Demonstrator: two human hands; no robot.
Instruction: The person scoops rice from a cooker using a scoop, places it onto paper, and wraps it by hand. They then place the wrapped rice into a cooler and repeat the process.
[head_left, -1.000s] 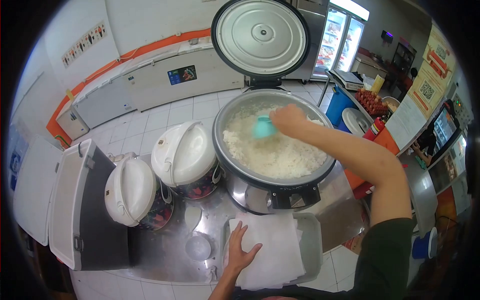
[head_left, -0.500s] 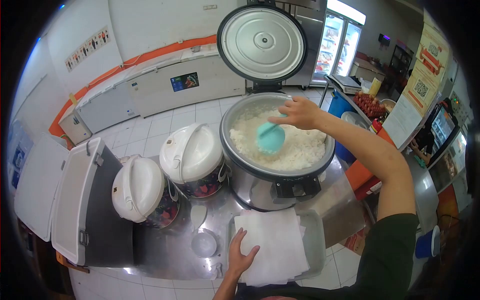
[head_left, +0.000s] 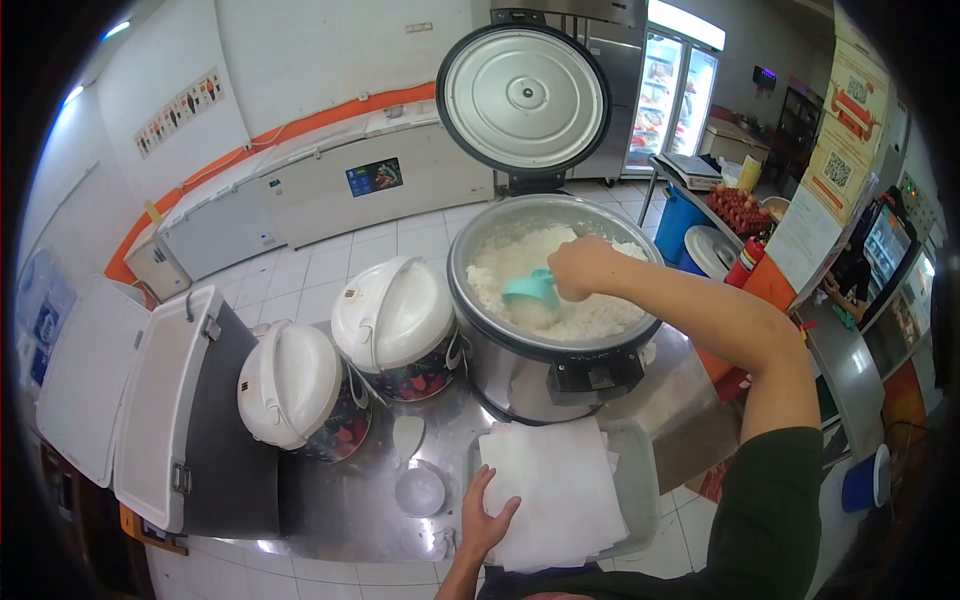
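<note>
My right hand point(head_left: 583, 268) is closed on the handle of a turquoise scoop point(head_left: 530, 290), whose bowl is down in the white rice point(head_left: 610, 312). The rice fills much of a large steel cooker point(head_left: 462, 270), its round lid point(head_left: 526, 92) standing raised behind. My left hand point(head_left: 485, 515) lies with fingers spread on the left edge of a stack of white paper sheets point(head_left: 553, 490). The stack rests on a pale tray point(head_left: 640, 490). A white paddle point(head_left: 408, 437) and a small clear bowl point(head_left: 420, 492) sit left of that hand on the metal table point(head_left: 340, 515).
Two lidded white pots point(head_left: 290, 385) and an open grey cool box point(head_left: 215, 440) stand at the left. White chest freezers point(head_left: 320, 205) line the wall. Right of the cooker are blue bins point(head_left: 680, 222), a fire extinguisher point(head_left: 745, 262) and another person point(head_left: 852, 275).
My right hand has lowered, and the scoop has gone deeper into the rice. My left hand stays on the paper. The whole view has shifted slightly.
</note>
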